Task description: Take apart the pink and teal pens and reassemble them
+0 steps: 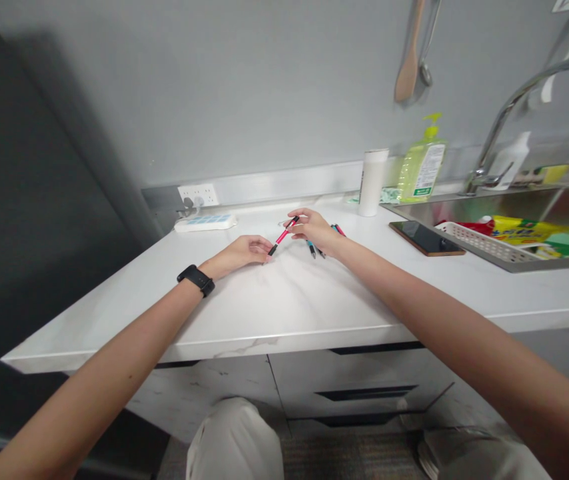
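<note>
Between my hands a red pen (282, 236) with black ends is held at a slant over the white countertop (259, 303). My right hand (313, 231) pinches its upper end. At its lower black end, the fingers of my left hand (245, 253) close around the tip. Several other pens (311, 249) lie on the counter just behind and under my right hand, which partly hides them. A black watch (196, 281) is on my left wrist.
A power strip (205, 223) lies at the back left below a wall socket (198, 195). To the right are a white cylinder (373, 183), a green soap bottle (422, 163), a phone (426, 239), and a sink (519, 267) with a faucet (509, 110) and a white basket (487, 242).
</note>
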A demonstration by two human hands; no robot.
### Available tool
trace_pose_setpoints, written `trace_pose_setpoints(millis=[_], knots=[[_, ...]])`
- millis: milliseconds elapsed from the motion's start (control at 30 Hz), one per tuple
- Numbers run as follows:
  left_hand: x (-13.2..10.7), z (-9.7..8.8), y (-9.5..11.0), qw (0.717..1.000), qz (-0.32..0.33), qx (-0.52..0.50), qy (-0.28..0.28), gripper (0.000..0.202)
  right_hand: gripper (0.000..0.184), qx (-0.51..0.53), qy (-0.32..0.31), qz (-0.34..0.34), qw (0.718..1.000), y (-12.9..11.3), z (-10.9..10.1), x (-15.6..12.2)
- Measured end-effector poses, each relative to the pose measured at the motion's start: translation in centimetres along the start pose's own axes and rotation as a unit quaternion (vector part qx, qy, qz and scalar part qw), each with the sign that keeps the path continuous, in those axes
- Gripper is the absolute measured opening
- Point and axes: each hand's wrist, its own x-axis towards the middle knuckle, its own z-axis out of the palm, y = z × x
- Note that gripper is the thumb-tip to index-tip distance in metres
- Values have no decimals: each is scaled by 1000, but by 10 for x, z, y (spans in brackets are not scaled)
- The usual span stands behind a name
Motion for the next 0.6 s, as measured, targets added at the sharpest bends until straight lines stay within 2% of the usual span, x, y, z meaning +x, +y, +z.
trace_pose_setpoints(millis=[167, 300, 433, 600], knots=[[-2, 4, 5, 1000, 7, 17, -1, 30, 30, 17, -26, -15, 999, -1, 2, 0], [-4, 7, 10, 999, 26, -13, -32, 25, 32, 34, -30, -49, 998, -3, 3, 1], [-2, 9, 10, 997, 30, -29, -62, 25, 34, 40, -33, -76, 996, -3, 5, 1], [0, 11, 6, 997, 17, -45, -57, 28, 34, 48, -42, -60, 996, -3, 8, -1]])
